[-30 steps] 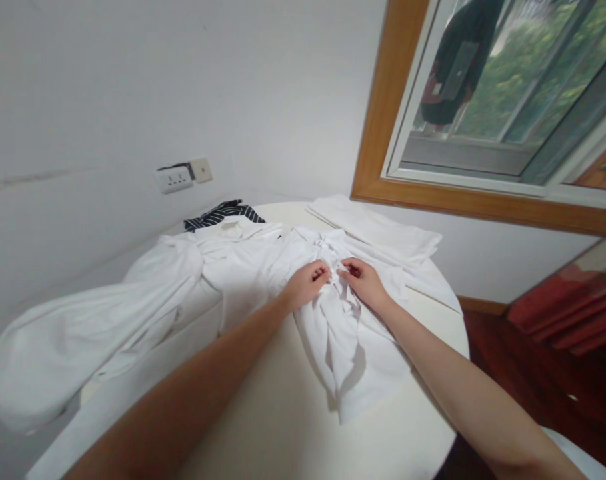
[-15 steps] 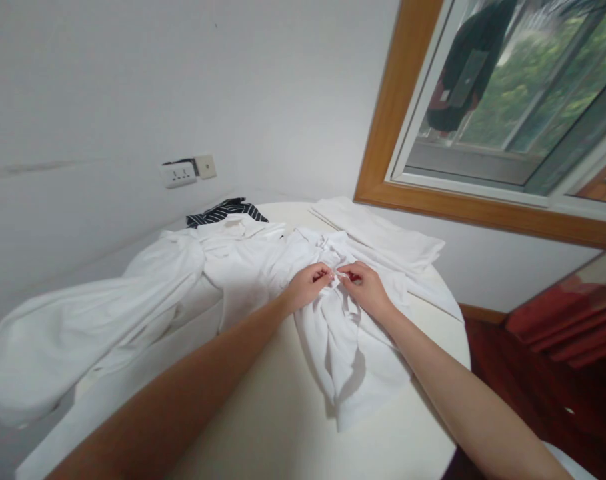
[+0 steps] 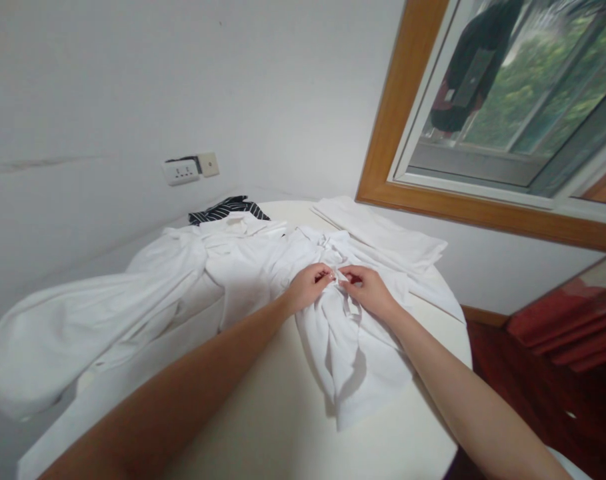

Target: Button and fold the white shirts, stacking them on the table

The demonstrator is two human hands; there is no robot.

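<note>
1. Head view, position: the white cloth point(image 3: 327, 333) lay bunched on the counter point(image 3: 283, 413) in front of me, its lower end spread toward me in loose folds.
2. Hands: my left hand point(image 3: 307, 288) and right hand point(image 3: 367, 290) were each pinched on its gathered middle, fingertips nearly meeting. The exact bit between the fingertips was too small to make out.
3. Handling (judged): light, soft and limp, with no stiffness to hold a shape; not fragile, little slip expected. Folds would likely sag away from any single grip.
4. Hold (judged): fingertip pinches on both sides of the gather suited it best; a wider grip would catch spare layers.
5. Surroundings: a second white garment point(image 3: 153, 303) lay to the left; I could not tell where the two fabrics parted. A folded white cloth point(image 3: 383, 230) lay at the far right, a striped cloth point(image 3: 227, 209) at the far left.
6. Versus one second earlier: fingertips had drawn slightly closer; same pinch, cloth barely shifted. The wall socket point(image 3: 181, 172) sat higher and farther right in view.
</note>
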